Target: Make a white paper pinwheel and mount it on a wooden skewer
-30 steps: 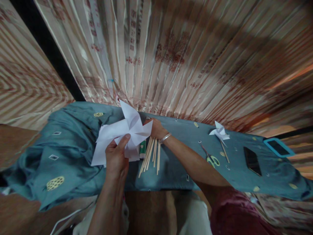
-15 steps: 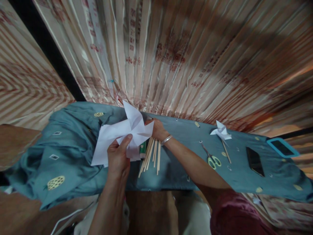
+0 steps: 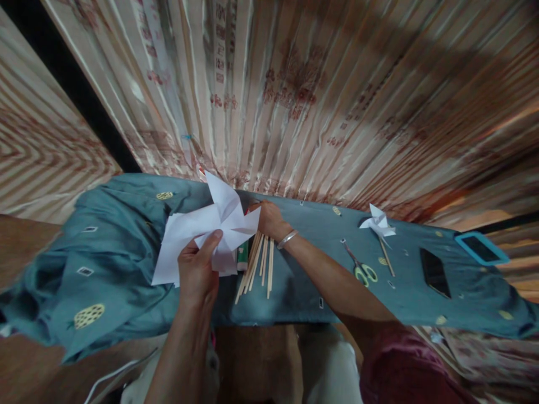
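Observation:
My left hand [image 3: 199, 269] pinches a white paper pinwheel [image 3: 229, 205], its thumb pressed near the folded middle. Beneath the pinwheel lies a stack of white paper [image 3: 170, 261]. My right hand [image 3: 272, 220], with a silver bangle at the wrist, is bent down at the far end of several thin wooden sticks [image 3: 263, 264]. Its fingers are curled, and the pinwheel's tip partly covers them, so what they hold is hidden. Between the paper and the sticks shows a green tube or box [image 3: 242, 256], mostly covered by the pinwheel.
On the right of the green cloth [image 3: 295, 308] lie scissors [image 3: 362, 269] with light green handles, a pinwheel on a stick [image 3: 380, 224], a black phone [image 3: 435, 272] and a blue-framed device [image 3: 482, 248]. A pleated curtain [image 3: 261, 112] hangs behind the cloth-covered surface.
The whole view has shifted slightly, with things now a little further left. My left hand still grips the pinwheel, and my right hand stays at the sticks' far end.

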Demonstrator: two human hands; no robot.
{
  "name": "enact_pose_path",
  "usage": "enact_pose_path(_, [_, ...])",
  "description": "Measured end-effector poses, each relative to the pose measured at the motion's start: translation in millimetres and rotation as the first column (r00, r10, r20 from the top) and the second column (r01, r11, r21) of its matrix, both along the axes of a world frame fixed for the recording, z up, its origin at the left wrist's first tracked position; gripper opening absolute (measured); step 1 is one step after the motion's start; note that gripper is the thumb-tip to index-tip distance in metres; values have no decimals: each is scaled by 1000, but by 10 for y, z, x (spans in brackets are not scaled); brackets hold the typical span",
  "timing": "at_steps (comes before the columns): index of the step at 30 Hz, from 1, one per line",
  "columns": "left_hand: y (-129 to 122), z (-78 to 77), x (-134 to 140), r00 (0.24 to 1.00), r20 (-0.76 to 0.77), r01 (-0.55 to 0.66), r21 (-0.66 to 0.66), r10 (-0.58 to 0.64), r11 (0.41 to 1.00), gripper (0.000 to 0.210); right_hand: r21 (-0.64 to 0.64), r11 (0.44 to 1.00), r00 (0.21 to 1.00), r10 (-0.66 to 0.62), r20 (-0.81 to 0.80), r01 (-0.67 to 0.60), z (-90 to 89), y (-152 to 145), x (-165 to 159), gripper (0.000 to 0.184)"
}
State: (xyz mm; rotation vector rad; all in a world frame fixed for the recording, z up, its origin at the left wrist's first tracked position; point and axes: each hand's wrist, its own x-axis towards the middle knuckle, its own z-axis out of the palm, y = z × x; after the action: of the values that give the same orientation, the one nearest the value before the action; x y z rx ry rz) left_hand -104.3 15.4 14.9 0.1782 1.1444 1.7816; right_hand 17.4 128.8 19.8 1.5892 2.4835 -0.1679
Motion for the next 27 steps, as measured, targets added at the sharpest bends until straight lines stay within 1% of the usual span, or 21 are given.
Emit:
enact_pose_path(2, [-4, -3, 0, 1000, -1, 7, -7, -7, 1000, 33, -14, 1000, 1000, -7, 12, 7, 8, -5, -9, 32])
enact_pose_path(6, [-7, 3, -4, 1000, -8, 3, -5, -3, 1000, 32, -12, 1000, 1000, -2, -5, 2, 52, -37, -22, 21])
enact_pose_path(10, [-3, 8, -22, 1000, 6, -14, -1, 14, 1000, 31, -14, 1000, 1000, 3, -15, -3, 71, -39, -32, 21])
enact_pose_path(12, [-3, 9, -29, 1000, 8, -19, 1, 19, 1000, 31, -26, 1000, 1000, 6, -7, -6, 58, -24, -35, 21])
enact_pose_path(14, [-6, 12, -31, 1000, 13, -19, -1, 19, 1000, 31, -29, 1000, 1000, 12, -2, -12, 43, -9, -36, 27])
enact_pose_path(15, [-8, 14, -30, 1000, 19, -13, -4, 13, 1000, 32, -24, 1000, 1000, 19, -4, -19, 38, -4, -35, 27])
enact_pose_path(17, [-13, 21, -30, 1000, 25, -5, -10, 5, 1000, 32, -7, 999, 999, 31, -13, -31, 31, 6, -31, 21])
enact_pose_path(20, [-20, 27, -37, 1000, 18, 0, -12, 0, 1000, 33, 15, 999, 999, 37, -21, -37, 9, 24, -23, 24])
enact_pose_path(27, [-30, 24, -100, 1000, 16, -27, 19, 27, 999, 31, 52, 998, 999, 34, -21, -32, -127, 71, 46, 27])
